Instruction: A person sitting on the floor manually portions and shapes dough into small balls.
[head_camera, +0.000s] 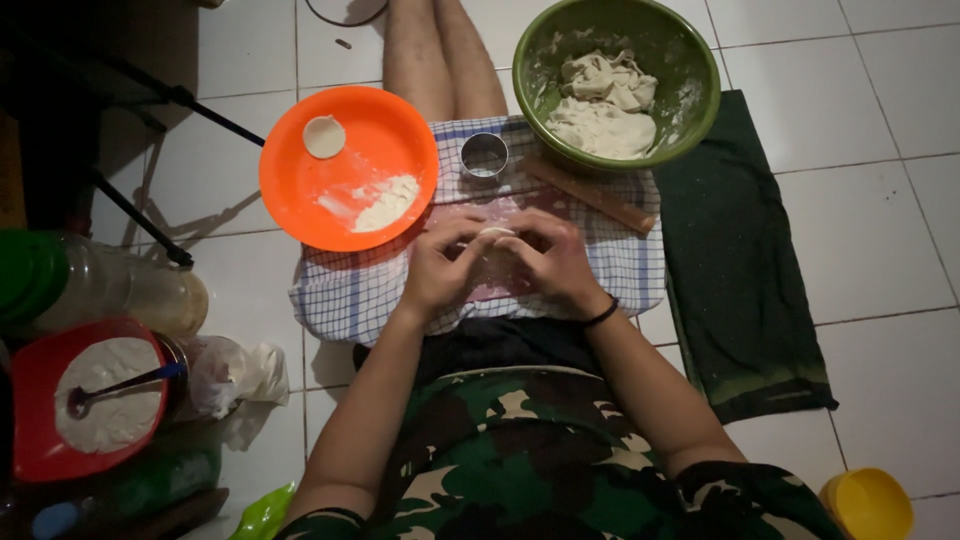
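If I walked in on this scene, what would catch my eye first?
Probably the bright orange plate at upper left, holding a small dough disc and a flour pile. Next, the green bowl of dough at upper right. In the centre, over a checked cloth, the left hand and right hand pinch a small dough piece together.

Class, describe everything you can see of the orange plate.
The orange plate is round, shallow and plastic-looking. It lies flat on the white tiled floor, its right edge overlapping the checked cloth. On it rest one small pale dough disc near the top and a heap of white flour. Neither hand touches it.
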